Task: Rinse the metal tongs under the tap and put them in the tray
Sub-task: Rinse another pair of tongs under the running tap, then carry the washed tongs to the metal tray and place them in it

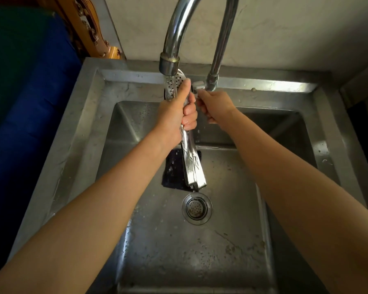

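Note:
My left hand (180, 112) is wrapped around the middle of the metal tongs (192, 161), holding them upright over the sink. Their perforated heads sit right under the tap spout (168, 63), and the hinged end points down toward the drain. My right hand (214, 106) reaches to the tap lever (198, 84) at the foot of the tap pipe, with fingers curled at it. Whether water is running is hard to tell. No tray is in view.
The steel sink (221, 240) has a round drain strainer (197, 208) near its middle and a dark rectangular patch behind the tongs. A blue surface (30, 113) lies to the left, and a carved wooden piece (89, 26) leans at the back left.

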A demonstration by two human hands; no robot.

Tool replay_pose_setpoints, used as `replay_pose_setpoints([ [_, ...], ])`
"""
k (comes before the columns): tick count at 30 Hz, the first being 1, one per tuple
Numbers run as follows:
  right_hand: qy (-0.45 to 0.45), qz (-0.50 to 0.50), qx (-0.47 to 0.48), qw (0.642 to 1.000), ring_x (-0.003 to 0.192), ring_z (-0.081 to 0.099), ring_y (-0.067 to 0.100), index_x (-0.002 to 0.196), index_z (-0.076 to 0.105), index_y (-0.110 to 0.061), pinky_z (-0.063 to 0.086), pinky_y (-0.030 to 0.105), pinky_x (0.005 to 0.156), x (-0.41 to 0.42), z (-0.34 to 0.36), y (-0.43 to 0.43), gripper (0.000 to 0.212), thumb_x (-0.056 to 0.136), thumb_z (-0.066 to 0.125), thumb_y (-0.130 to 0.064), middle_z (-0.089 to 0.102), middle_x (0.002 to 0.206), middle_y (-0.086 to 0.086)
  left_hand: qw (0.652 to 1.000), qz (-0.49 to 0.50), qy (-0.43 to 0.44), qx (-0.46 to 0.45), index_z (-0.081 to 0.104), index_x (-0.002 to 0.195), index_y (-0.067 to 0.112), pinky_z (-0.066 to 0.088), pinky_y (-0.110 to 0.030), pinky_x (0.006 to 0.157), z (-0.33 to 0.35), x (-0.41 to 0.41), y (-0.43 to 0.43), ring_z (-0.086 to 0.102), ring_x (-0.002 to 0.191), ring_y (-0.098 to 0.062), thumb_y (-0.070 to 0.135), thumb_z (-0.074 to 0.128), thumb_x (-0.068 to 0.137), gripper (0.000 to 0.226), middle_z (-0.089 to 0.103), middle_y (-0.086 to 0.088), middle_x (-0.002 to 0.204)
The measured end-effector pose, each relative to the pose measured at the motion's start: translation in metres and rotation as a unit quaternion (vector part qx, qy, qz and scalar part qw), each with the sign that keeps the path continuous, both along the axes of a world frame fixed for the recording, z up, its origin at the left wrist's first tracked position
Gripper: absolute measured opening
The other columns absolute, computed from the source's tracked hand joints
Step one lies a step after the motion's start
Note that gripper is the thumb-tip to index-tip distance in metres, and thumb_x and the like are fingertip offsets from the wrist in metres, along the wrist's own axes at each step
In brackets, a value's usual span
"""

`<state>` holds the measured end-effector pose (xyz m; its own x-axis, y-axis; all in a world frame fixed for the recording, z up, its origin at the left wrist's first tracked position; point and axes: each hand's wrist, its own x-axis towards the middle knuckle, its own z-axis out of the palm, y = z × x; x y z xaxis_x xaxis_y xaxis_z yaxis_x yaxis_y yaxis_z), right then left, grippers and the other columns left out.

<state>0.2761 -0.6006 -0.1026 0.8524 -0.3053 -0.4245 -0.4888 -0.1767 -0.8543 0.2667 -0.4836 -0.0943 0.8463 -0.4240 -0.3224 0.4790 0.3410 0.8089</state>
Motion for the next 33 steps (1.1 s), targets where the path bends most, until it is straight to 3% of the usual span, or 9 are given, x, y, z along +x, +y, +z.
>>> replay_pose_setpoints([
  [10, 0.035, 0.007, -0.066, 0.997, 0.05, 0.05, 0.01, 0.069, 0.057, -0.015, 0.043, 0.024, 0.049, -0.03, -0.009, 0.002, 0.047, 0.093, 0.041, -0.052, 0.057, 0.06, -0.001, 0.997, -0.024, -0.061, 0.048, 0.047, 0.061, 0.016, 0.017, -0.017, 0.035, -0.001, -0.015, -0.003, 0.026, 0.029, -0.006, 0.04, 0.05, 0.093, 0.041, 0.033, 0.008, 0.037],
  [13, 0.032, 0.125, 0.001, 0.992, 0.068, 0.061, 0.012, 0.087, 0.063, -0.012, 0.05, 0.027, 0.068, -0.072, -0.018, 0.003, 0.043, 0.099, 0.034, -0.041, 0.067, 0.077, 0.001, 0.99, -0.028, -0.102, 0.098, 0.047, 0.057, 0.015, 0.017, -0.014, 0.034, 0.001, -0.024, -0.01, 0.025, 0.027, -0.007, 0.035, 0.054, 0.092, 0.041, 0.033, 0.008, 0.035],
  [15, 0.066, 0.225, 0.033, 0.971, 0.096, 0.062, 0.016, 0.113, 0.058, -0.01, 0.047, 0.03, 0.087, -0.106, -0.03, -0.002, 0.024, 0.097, 0.043, -0.021, 0.067, 0.104, 0.005, 0.979, -0.031, -0.128, 0.157, 0.047, 0.054, 0.016, 0.019, -0.014, 0.033, 0.002, -0.035, -0.021, 0.027, 0.026, -0.006, 0.035, 0.059, 0.088, 0.041, 0.034, 0.01, 0.033],
  [16, 0.086, 0.266, 0.054, 0.959, 0.108, 0.058, 0.017, 0.123, 0.052, -0.011, 0.044, 0.03, 0.095, -0.121, -0.034, -0.004, 0.029, 0.094, 0.049, -0.014, 0.063, 0.117, 0.006, 0.97, -0.031, -0.152, 0.187, 0.047, 0.053, 0.018, 0.02, -0.014, 0.033, 0.002, -0.041, -0.027, 0.029, 0.025, -0.005, 0.036, 0.061, 0.087, 0.041, 0.035, 0.01, 0.031],
  [20, 0.054, 0.304, 0.161, 0.937, 0.107, 0.057, -0.005, 0.127, 0.042, -0.021, 0.047, 0.01, 0.088, -0.158, -0.034, -0.003, 0.045, 0.087, 0.062, -0.013, 0.059, 0.118, -0.012, 0.94, -0.015, -0.227, 0.256, 0.049, 0.048, 0.021, 0.025, -0.018, 0.037, 0.008, -0.065, -0.049, 0.036, 0.028, -0.002, 0.043, 0.063, 0.081, 0.042, 0.041, 0.01, 0.03],
  [24, -0.042, 0.143, 0.167, 0.975, 0.092, 0.066, 0.015, 0.111, 0.049, -0.007, 0.053, 0.03, 0.085, -0.187, -0.024, 0.006, 0.032, 0.085, 0.065, -0.014, 0.067, 0.1, 0.003, 0.961, 0.07, -0.137, 0.23, 0.05, 0.053, 0.02, 0.028, -0.018, 0.035, 0.016, -0.087, -0.066, 0.037, 0.027, -0.003, 0.042, 0.061, 0.082, 0.038, 0.041, 0.01, 0.032],
  [27, -0.085, 0.033, 0.005, 0.996, 0.069, 0.062, 0.012, 0.105, 0.047, -0.015, 0.052, 0.032, 0.069, -0.211, -0.013, 0.007, 0.022, 0.088, 0.06, -0.019, 0.062, 0.083, -0.001, 0.97, 0.137, -0.032, 0.2, 0.048, 0.069, 0.011, 0.031, -0.018, 0.034, 0.02, -0.094, -0.071, 0.038, 0.031, -0.006, 0.029, 0.057, 0.088, 0.027, 0.044, 0.004, 0.048],
  [30, -0.082, 0.02, -0.151, 0.985, 0.075, 0.061, 0.021, 0.11, 0.047, -0.015, 0.054, 0.04, 0.07, -0.23, 0.007, -0.007, 0.024, 0.092, 0.053, -0.029, 0.06, 0.089, 0.004, 0.975, 0.08, 0.064, 0.195, 0.055, 0.082, 0.007, 0.049, -0.025, 0.046, 0.028, -0.102, -0.073, 0.053, 0.045, -0.011, 0.018, 0.064, 0.084, 0.014, 0.054, -0.003, 0.062],
  [33, -0.027, 0.065, -0.153, 0.986, 0.053, 0.059, 0.011, 0.105, 0.045, -0.013, 0.052, 0.029, 0.051, -0.243, 0.04, -0.032, 0.022, 0.095, 0.046, -0.032, 0.059, 0.074, 0.002, 0.983, -0.004, 0.142, 0.114, 0.061, 0.09, 0.01, 0.052, -0.032, 0.058, 0.048, -0.118, -0.076, 0.065, 0.072, -0.019, 0.027, 0.073, 0.078, 0.024, 0.064, -0.006, 0.074],
])
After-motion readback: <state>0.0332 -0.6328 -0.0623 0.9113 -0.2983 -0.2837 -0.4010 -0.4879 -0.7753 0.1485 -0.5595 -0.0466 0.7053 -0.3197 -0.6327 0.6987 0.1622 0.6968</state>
